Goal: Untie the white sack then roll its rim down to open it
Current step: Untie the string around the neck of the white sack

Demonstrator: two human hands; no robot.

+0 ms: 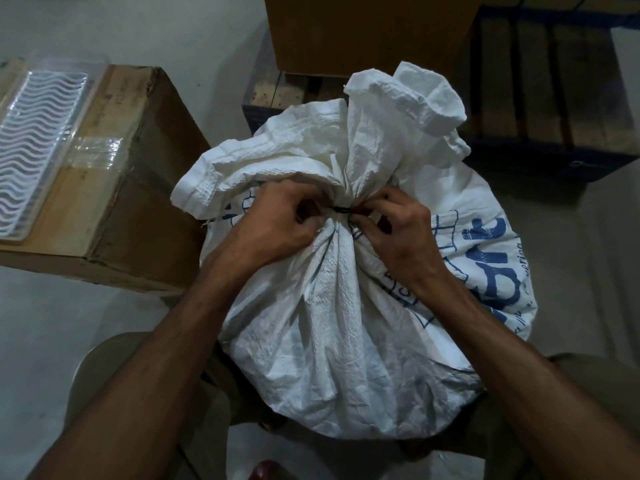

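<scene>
A full white woven sack (332,327) with blue print stands on the floor between my knees. Its neck is gathered and bound by a thin dark tie (341,210). Above the tie the loose rim (398,109) flares up and outward. My left hand (277,223) is at the left side of the neck, fingers curled and pinching the tie. My right hand (394,233) is at the right side, fingertips pinching the tie's other end. The knot itself is partly hidden by my fingers.
A taped cardboard box (114,188) stands at the left with a clear plastic tray (38,140) on top. Another cardboard box (363,32) sits behind the sack on a wooden pallet (554,98) with blue edging. Grey floor (571,244) lies to the right.
</scene>
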